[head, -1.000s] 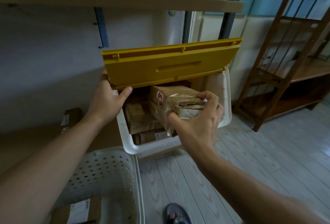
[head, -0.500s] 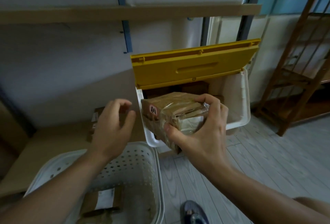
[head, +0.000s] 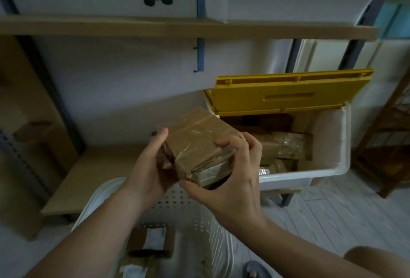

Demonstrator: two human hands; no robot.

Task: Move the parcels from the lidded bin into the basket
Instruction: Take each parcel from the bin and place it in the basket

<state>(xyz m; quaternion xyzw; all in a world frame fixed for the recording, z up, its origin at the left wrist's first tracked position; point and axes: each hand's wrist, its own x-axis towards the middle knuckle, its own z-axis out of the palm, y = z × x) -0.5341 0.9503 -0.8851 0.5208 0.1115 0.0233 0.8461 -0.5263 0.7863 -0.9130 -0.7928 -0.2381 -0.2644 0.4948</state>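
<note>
Gripping the tilted parcel (head: 196, 144) above the basket (head: 208, 229), both hands.

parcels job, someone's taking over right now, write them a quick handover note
Left hand and right hand both grip one taped brown parcel, held above the white basket.
Yellow lid of the white bin stands open; several parcels remain in the bin.
Done: at least two parcels in the basket.
Left: lower this one in, then move the rest.
</note>
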